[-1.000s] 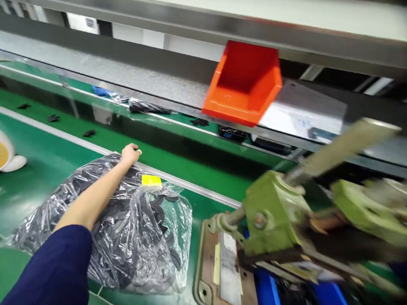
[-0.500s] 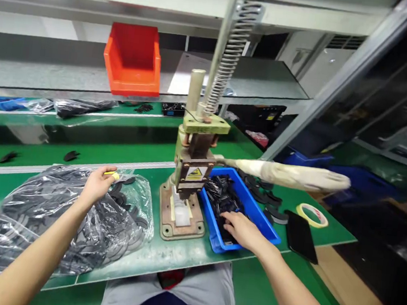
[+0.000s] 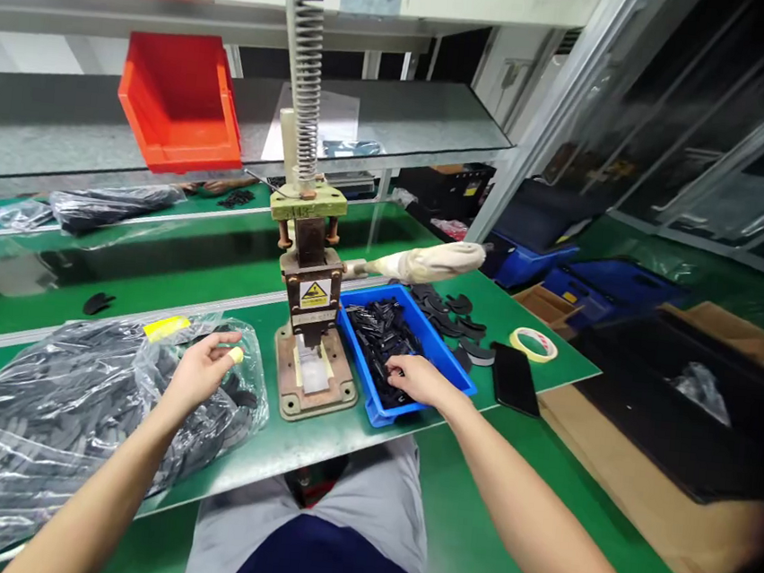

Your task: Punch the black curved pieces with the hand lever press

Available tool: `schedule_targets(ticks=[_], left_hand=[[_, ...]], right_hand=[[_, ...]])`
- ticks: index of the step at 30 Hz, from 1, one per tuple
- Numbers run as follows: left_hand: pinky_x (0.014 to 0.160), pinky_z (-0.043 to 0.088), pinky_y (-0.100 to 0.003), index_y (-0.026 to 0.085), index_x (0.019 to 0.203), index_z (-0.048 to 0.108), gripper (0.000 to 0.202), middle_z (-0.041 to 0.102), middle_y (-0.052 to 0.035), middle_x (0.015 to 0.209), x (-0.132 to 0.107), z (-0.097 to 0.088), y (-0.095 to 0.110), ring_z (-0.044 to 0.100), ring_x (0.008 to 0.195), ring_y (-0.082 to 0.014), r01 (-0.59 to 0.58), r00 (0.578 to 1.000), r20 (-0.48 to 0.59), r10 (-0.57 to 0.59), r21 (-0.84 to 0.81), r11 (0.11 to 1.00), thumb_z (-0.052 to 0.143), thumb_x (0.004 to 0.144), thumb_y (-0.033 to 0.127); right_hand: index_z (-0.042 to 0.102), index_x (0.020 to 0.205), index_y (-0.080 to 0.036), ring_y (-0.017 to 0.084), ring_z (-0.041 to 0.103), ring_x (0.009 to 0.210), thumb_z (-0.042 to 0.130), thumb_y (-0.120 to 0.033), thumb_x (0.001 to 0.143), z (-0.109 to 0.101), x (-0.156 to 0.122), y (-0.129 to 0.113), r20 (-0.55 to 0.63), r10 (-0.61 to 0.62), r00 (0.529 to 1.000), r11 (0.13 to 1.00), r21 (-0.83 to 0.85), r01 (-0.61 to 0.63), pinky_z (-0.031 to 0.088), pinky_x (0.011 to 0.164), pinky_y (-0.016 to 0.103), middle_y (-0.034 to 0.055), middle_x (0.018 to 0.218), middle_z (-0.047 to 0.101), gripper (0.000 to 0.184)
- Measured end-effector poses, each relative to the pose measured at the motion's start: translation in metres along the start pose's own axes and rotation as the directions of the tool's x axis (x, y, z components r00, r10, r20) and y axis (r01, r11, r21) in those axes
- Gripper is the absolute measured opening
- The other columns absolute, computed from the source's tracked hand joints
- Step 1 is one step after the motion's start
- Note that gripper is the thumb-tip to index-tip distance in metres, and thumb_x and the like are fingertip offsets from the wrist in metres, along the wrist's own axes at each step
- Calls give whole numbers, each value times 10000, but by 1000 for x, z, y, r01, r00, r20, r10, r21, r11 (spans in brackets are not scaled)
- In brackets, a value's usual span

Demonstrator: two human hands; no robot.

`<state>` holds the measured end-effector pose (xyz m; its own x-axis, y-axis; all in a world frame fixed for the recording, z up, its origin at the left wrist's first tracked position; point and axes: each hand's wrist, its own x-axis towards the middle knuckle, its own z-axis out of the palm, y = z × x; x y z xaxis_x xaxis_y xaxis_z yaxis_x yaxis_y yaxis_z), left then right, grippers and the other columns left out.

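Observation:
My left hand point(image 3: 204, 370) hovers over the mouth of a clear plastic bag point(image 3: 59, 409) full of dark curved pieces. Its fingers are stretched and apart, with a yellow cover on the thumb tip and nothing seen between them. My right hand point(image 3: 422, 380) reaches into a blue bin point(image 3: 440, 351) of small black plastic parts point(image 3: 378, 327). Thumb and fingers there are pinched together among the parts; what they grip is hidden. Between the hands stands a hand press point(image 3: 314, 289) with a whitish block point(image 3: 314, 372) on its base.
The press's wrapped lever point(image 3: 435, 261) sticks out to the right above the bin. Beyond the bin lie loose black curved pieces point(image 3: 434, 308), a tape roll point(image 3: 533, 344) and a black flat object point(image 3: 514, 379). An orange-red bin point(image 3: 180, 105) sits on the shelf behind.
The view has turned right, so the bench things appear further left. My left hand's thumb and fingers have spread. My right hand stays in the blue bin, its fingers more curled.

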<state>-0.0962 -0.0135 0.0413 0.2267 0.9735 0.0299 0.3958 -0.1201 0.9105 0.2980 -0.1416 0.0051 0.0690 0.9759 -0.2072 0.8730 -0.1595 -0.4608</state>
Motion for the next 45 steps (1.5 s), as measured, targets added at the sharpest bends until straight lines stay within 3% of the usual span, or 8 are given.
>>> schedule_targets(ticks=[6, 12, 17, 23, 27, 31, 36, 45], left_hand=[[914, 565, -413, 152, 1038, 706, 580, 734, -142, 1184, -18, 14, 1, 718, 1003, -281, -17, 999, 50, 20, -70, 997, 779, 646, 572], [887, 588, -409, 174, 1058, 721, 466, 757, -119, 1096, -40, 38, 12, 723, 1019, -286, -57, 978, 191, 78, -113, 992, 757, 735, 508], [841, 610, -372, 205, 1027, 735, 292, 771, -101, 1044, -66, 69, 30, 742, 948, -249, -148, 929, 311, 199, -180, 972, 709, 831, 421], [852, 606, -342, 205, 1087, 726, 245, 763, -101, 1055, -87, 103, 44, 738, 949, -217, -245, 857, 379, 350, -299, 922, 687, 889, 344], [728, 594, -286, 183, 1088, 725, 281, 757, -94, 968, -92, 112, 43, 719, 819, -184, -212, 847, 409, 341, -329, 920, 715, 874, 365], [643, 555, -254, 178, 925, 717, 193, 726, -59, 823, -97, 111, 33, 675, 710, -155, -195, 864, 400, 307, -297, 935, 715, 866, 362], [730, 574, -281, 189, 888, 695, 105, 731, -81, 920, -105, 106, 22, 696, 847, -175, -378, 847, 289, 446, -261, 888, 672, 895, 291], [772, 594, -281, 188, 893, 693, 23, 769, -71, 908, -118, 102, 8, 732, 846, -157, -534, 787, 171, 592, -292, 794, 682, 908, 201]], right_hand=[[649, 1090, -171, 200, 640, 1085, 621, -427, 925, 0, -5, 4, -231, 28, 972, 978, 208, 21, 541, 980, 455, 68, 1163, 672, 306], [651, 1051, -181, 186, 654, 977, 580, -429, 910, 4, -22, -5, -406, 112, 907, 834, 535, 136, 513, 986, 435, 67, 1031, 707, 294], [622, 1178, -184, 165, 665, 840, 598, -522, 868, 26, -53, -39, -342, 58, 938, 590, 770, 244, 563, 801, 360, 74, 987, 725, 460], [601, 1045, -186, 150, 641, 651, 619, -622, 838, 59, -79, -80, -205, -86, 975, 398, 890, 222, 557, 633, 323, 37, 739, 686, 483], [629, 944, -189, 143, 660, 677, 708, -533, 798, 68, -83, -89, -179, -118, 977, 441, 872, 212, 566, 647, 300, 27, 765, 701, 383], [690, 934, -213, 136, 648, 735, 714, -339, 807, 70, -87, -93, -279, -97, 955, 586, 760, 281, 553, 697, 286, 17, 821, 710, 180], [698, 877, -245, 169, 652, 816, 685, -239, 827, 74, -90, -101, -494, -145, 857, 704, 557, 440, 546, 789, 335, 26, 849, 705, 53], [646, 958, -278, 183, 697, 822, 716, -136, 799, 93, -94, -103, -676, -256, 691, 671, 390, 630, 592, 744, 367, 22, 859, 720, 224]])
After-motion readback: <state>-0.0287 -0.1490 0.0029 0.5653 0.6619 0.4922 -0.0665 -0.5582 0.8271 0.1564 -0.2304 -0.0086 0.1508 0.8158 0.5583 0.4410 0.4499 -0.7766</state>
